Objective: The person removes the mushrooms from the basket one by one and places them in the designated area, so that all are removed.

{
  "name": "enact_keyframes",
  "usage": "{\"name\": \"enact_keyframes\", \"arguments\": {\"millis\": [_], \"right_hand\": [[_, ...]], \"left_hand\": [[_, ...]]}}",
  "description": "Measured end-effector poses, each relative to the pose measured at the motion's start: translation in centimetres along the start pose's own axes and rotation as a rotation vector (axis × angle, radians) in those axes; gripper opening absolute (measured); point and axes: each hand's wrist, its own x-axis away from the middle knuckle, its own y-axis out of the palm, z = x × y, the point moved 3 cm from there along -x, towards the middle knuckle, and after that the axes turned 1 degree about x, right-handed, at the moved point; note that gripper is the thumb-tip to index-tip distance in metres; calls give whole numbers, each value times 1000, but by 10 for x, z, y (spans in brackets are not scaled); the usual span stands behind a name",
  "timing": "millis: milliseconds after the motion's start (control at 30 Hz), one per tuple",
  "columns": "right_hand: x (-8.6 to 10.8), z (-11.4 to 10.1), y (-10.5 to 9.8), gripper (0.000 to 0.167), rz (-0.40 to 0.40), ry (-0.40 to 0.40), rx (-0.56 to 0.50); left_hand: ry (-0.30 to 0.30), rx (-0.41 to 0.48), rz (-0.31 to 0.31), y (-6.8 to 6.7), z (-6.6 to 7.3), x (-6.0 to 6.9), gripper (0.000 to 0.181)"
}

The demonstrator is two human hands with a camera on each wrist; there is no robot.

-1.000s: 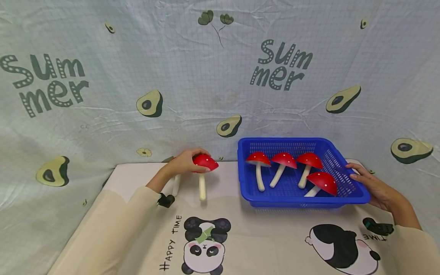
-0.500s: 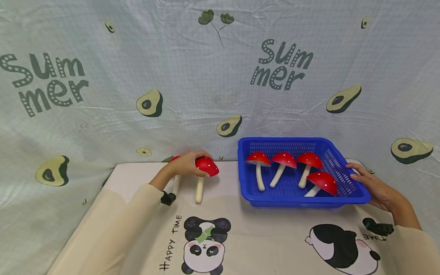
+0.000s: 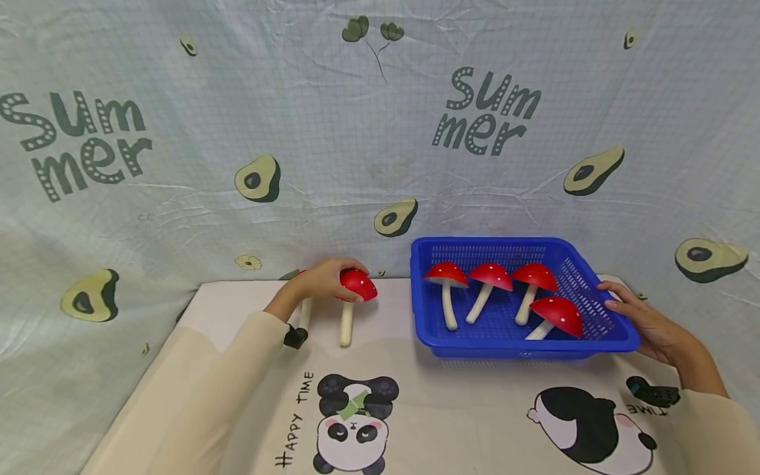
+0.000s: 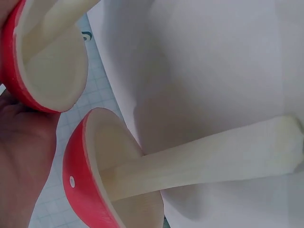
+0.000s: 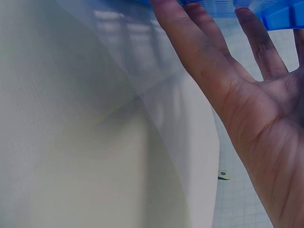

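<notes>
In the head view, my left hand (image 3: 322, 280) grips the red, white-dotted cap of a mushroom (image 3: 359, 285), its pale stem pointing toward the table's front. A second mushroom (image 3: 305, 314) is partly hidden behind that hand. The left wrist view shows the gripped mushroom (image 4: 53, 71) at upper left, apart from the other mushroom (image 4: 204, 161), whose cap underside is visible. My right hand (image 3: 656, 330) holds the right rim of a blue basket (image 3: 528, 348), fingertips on the edge. In the right wrist view, fingers of the right hand (image 5: 237, 90) reach the basket (image 5: 285, 16).
Inside the basket lie several red-capped mushrooms, three in a row at the back and one (image 3: 558, 315) nearer the front right. The table cloth (image 3: 451, 422) carries panda prints. Behind the table hangs a pale cloth (image 3: 332, 132) with avocado prints.
My left forearm has shifted slightly right. The gripped mushroom's stem end swung a little left and forward, then back up slightly. The right hand and basket have stayed in place.
</notes>
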Motion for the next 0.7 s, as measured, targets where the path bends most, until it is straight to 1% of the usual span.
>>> {"name": "enact_keyframes", "arguments": {"millis": [167, 233, 367, 433, 533, 633, 700], "right_hand": [[1, 0, 0, 37, -16, -12, 18], [1, 0, 0, 36, -21, -14, 20], [0, 0, 0, 37, -19, -16, 21], [0, -1, 0, 36, -13, -17, 20], [0, -1, 0, 36, -8, -19, 11], [1, -1, -1, 36, -15, -21, 3], [2, -1, -1, 36, -19, -20, 6]], "left_hand": [[-1, 13, -27, 4, -2, -2, 59], [-7, 4, -39, 6, -3, -4, 59], [-44, -47, -74, 11, -4, -5, 62], [-66, -68, -91, 13, -2, -5, 62], [-81, -78, -106, 12, 3, -5, 64], [-68, -88, -112, 9, 8, -4, 63], [-46, -99, -114, 7, 12, -4, 61]]}}
